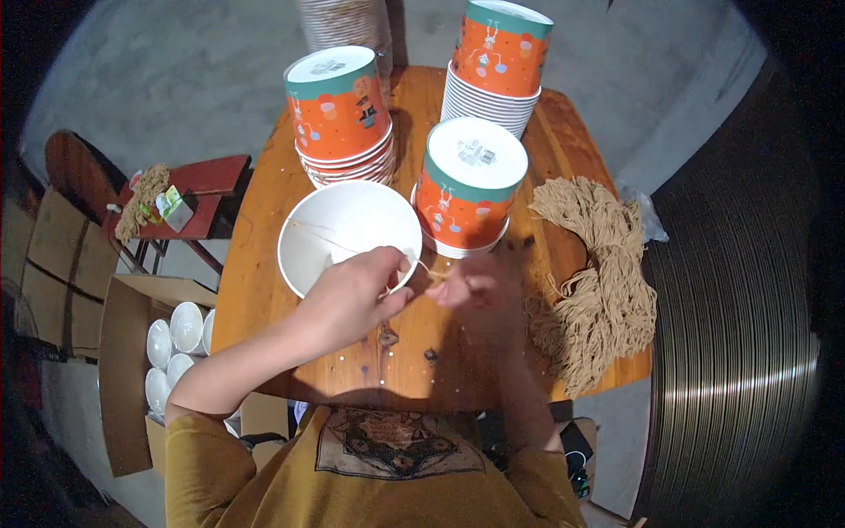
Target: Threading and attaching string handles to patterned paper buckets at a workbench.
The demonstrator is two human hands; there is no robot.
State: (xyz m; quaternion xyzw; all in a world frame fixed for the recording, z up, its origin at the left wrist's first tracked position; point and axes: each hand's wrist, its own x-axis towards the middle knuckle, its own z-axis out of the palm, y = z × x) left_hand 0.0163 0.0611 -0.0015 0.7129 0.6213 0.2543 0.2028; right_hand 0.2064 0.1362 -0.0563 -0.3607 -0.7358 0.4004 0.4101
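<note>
A white paper bucket (334,207) stands mouth up or tilted toward me on the wooden table. A thin tan cord (327,238) runs from the left side of its rim across the mouth to the near right side. At that right rim my left hand (352,290) is closed, thumb and finger pinched on the cord. Just beyond the bucket, my right hand (471,283) has its fingers closed around the cord's loose end, slightly blurred and in shadow. Close behind the right hand sits an upside-down orange bucket stack (471,198) with green bands and white bases.
Two more upside-down bucket stacks (339,106) (502,53) stand farther back. A heap of tan cords (607,282) lies along the table's right edge. On the left are a cardboard box (123,352) holding white buckets and a red bench (207,180). A ribbed dark roll (731,352) stands right.
</note>
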